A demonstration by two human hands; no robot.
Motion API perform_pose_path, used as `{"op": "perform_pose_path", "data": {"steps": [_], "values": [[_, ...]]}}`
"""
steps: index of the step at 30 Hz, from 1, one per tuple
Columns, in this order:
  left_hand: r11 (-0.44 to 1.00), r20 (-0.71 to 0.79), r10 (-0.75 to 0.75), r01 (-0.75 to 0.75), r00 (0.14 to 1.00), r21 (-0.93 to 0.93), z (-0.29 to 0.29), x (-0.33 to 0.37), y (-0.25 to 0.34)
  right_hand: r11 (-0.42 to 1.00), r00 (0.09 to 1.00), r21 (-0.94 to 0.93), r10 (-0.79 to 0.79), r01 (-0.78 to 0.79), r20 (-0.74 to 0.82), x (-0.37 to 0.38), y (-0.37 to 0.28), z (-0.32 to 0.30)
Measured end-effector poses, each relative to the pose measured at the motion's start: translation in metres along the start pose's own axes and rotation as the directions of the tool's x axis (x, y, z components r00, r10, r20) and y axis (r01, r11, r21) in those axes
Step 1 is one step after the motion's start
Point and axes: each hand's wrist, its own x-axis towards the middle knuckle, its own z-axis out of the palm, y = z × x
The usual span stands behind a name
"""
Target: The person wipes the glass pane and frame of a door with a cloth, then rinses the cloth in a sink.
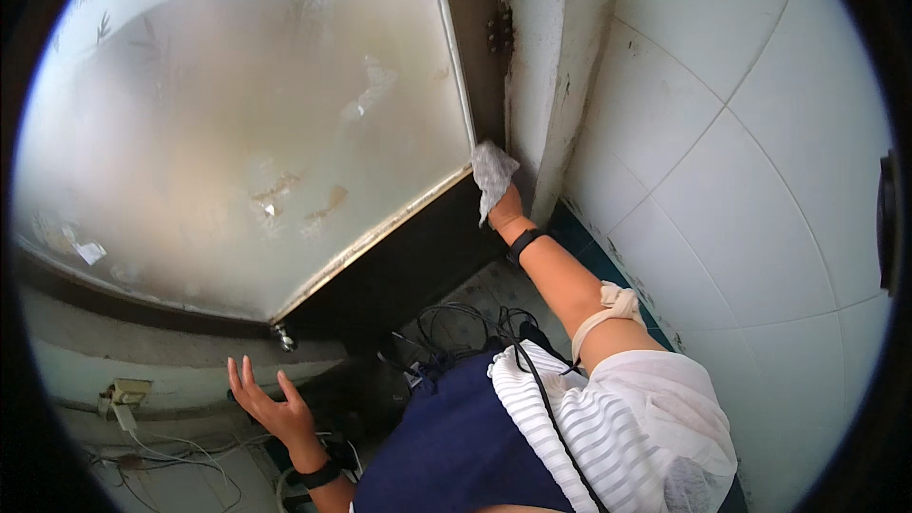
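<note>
My right hand (506, 208) reaches far forward, its fingers hidden behind a crumpled pale grey cloth (493, 174). The cloth lies against the lower right corner of a frosted glass door panel (237, 85) with a thin metal trim (366, 249). Several torn paper or sticker remnants (271, 204) cling to the glass. My left hand (282, 410) is raised below the panel's bottom corner, fingers spread, with nothing in it. Close above that hand hangs a small shiny metal knob (283, 337). Dark bands circle both wrists.
White wall tiles (722, 218) rise on the right, beside a worn white door frame (560, 66) with a dark hinge (501, 30). A wall socket (131, 389) with a white plug and loose cables (180, 456) is at lower left. Black cables (475, 315) hang near my body.
</note>
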Motion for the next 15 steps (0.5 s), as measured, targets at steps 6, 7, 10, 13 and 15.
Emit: {"op": "perform_pose_path", "data": {"steps": [6, 7, 10, 13, 15], "values": [[0.999, 0.019, -0.024, 0.025, 1.000, -0.025, 0.004, -0.011, -0.009, 0.852, 0.726, -0.262, -0.523, 0.452, -0.448, 0.129, -0.155, -0.184], [0.999, 0.021, -0.025, 0.025, 0.999, -0.037, 0.006, -0.011, -0.008, 0.837, 0.713, -0.320, -0.547, 0.445, -0.439, 0.150, -0.163, -0.198], [0.998, 0.029, -0.031, 0.033, 0.999, -0.062, 0.012, -0.011, -0.004, 0.797, 0.702, -0.473, -0.577, 0.375, -0.416, 0.203, -0.162, -0.198], [0.995, 0.042, -0.048, 0.051, 0.998, -0.082, 0.013, -0.015, -0.001, 0.898, 0.847, -0.240, -0.432, 0.369, -0.311, 0.193, -0.143, -0.182], [0.994, 0.037, -0.065, 0.068, 0.997, -0.080, 0.015, -0.011, -0.002, 0.873, 0.762, -0.269, -0.486, 0.406, -0.429, 0.159, -0.135, -0.151]]}}
